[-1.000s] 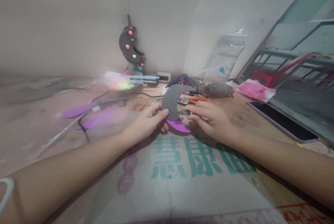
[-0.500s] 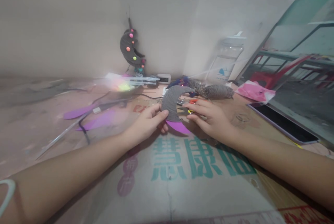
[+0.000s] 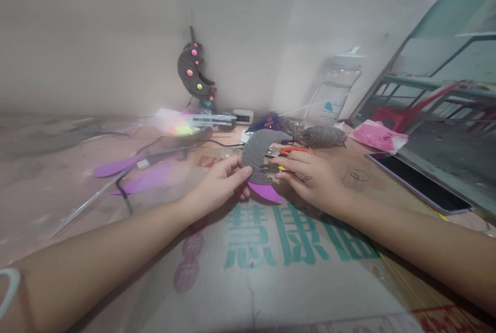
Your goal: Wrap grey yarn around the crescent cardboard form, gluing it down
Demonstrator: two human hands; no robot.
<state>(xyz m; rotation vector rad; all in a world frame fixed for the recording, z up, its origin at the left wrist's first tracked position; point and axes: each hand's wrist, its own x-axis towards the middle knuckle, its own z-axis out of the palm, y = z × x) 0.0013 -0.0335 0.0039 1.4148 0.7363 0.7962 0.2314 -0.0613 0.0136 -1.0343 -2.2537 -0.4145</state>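
Note:
My left hand (image 3: 228,183) grips the lower part of a crescent moon shape (image 3: 253,157) between thumb and fingers. Grey yarn is wrapped over most of the crescent, while its lower tip (image 3: 265,192) is bare purple. Close to the crescent's inner curve, my right hand (image 3: 310,175) has its thumb and fingers drawn together; what they hold is too small to make out. Just behind the right fingers lie orange-handled scissors (image 3: 296,151). A grey yarn bundle (image 3: 323,136) lies beyond that hand.
Against the wall hangs a dark crescent with coloured pompoms (image 3: 189,72). A clear bottle (image 3: 336,87) stands at the back right, near a pink packet (image 3: 377,136) and a phone (image 3: 420,183). Purple leaf-shaped pieces (image 3: 116,166) lie left. Printed cardboard (image 3: 248,291) covers the front.
The crescent has shifted slightly down and right in my left hand. My right hand has moved a little, and more of the orange scissor handle shows behind it.

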